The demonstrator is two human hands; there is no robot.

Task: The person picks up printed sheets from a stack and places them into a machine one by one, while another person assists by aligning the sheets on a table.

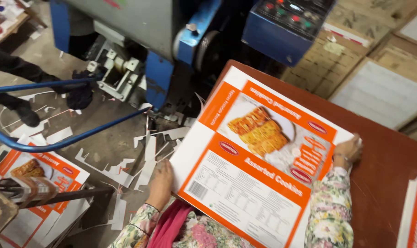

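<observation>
Down below the head camera, both hands hold a stack of flat, unfolded carton sheets (254,160), white and orange with a picture of biscuits printed on top. The left hand (161,183) grips the near left edge of the stack, its grip clamped on the sheets with fingers tucked under and the thumb side up. The right hand (348,149) is at the far right corner, its grip closed on that edge, fingers curled over it. Both arms wear floral sleeves (330,206), and pink cloth (169,225) shows between them.

The stack lies tilted, its right part over a dark red worktop (387,170) and its left part jutting out past the worktop's edge above the floor. More printed sheets (415,216) lie at the right edge of the view on the worktop.

On the floor (103,147), white card offcuts (146,160) are scattered about. A second pile of the same printed sheets (48,183) sits at lower left, beneath blue metal bars (71,133). A blue and grey machine (172,41) stands beyond, with a blue control box (286,23) to its right. Brown cardboard (355,50) is stacked at upper right.
</observation>
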